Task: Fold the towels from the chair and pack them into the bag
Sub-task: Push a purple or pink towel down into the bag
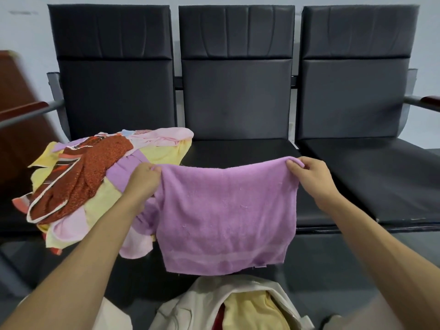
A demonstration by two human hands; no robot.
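"Lilac terry towel (226,210): where is it, and who has it?" (Obs. A)

"Centre of frame. It hangs flat in front of the middle seat of the black chair row (238,103), lower hem just above the bag (181,308). The left hand (142,179) pinches the top left corner, fingers curled round the cloth. The right hand (309,177) pinches the top right corner the same way. The top edge sags slightly between them." (Obs. B)

"Fold state?" (A)

"The top edge looks rounded, as if doubled once. Judgement only, since any back layer is hidden." (B)

"Progress?" (A)

"Early to middle, by my estimate. The bag at lower centre stands open with a yellow towel (250,308) and a red item (220,315) inside, so some packing is done. The pile of towels (83,182) sits at left of frame on the left seat: yellow, pink and lilac, with a rust-red patterned one on top, all crumpled. That pile is the bulk of what is left, plus finishing this fold and lowering it in." (B)

"Count in the pile?" (A)

"Cannot tell; the layers overlap." (B)

"Labels, brands, writing?" (A)

"None legible on towel, bag or chairs." (B)
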